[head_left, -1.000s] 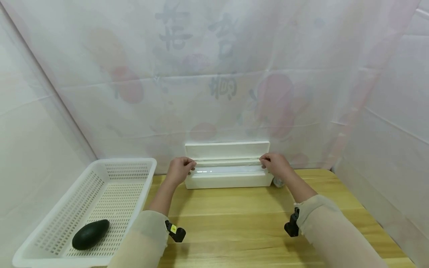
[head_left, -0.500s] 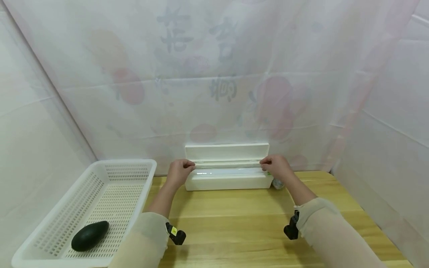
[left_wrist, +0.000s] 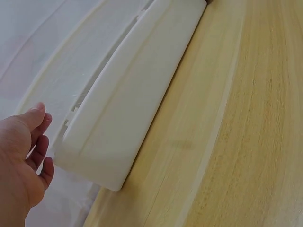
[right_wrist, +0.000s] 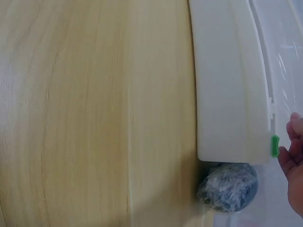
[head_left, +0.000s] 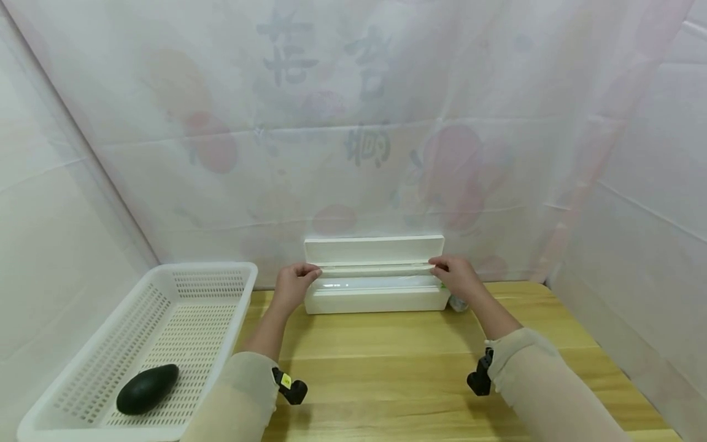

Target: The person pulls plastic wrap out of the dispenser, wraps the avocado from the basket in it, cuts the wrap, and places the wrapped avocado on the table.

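A white cling film dispenser [head_left: 378, 301] stands at the back of the wooden table with its lid [head_left: 375, 250] raised. Clear film [left_wrist: 59, 90] lies across its opening. At the left end my left hand [head_left: 293, 285] pinches the film between thumb and index finger. My right hand [head_left: 457, 276] is at the other end, thumb and finger pinching the film there; in the right wrist view that hand is partly cut off. A small green slider [right_wrist: 275, 146] sits on the dispenser beside its fingers. Behind the dispenser's right end lies a dark round thing wrapped in film [right_wrist: 228, 187].
A white slotted plastic basket [head_left: 247, 307] stands on the left, holding a dark green, avocado-shaped fruit [head_left: 147, 389]. A pale printed curtain [head_left: 353, 178] hangs close behind the dispenser. Bare wood of the table [head_left: 381, 362] shows between the forearms.
The view has tilted slightly. Both hands keep their pinch at the dispenser's ends, and the right has shifted a little, so the green slider now shows beside it.
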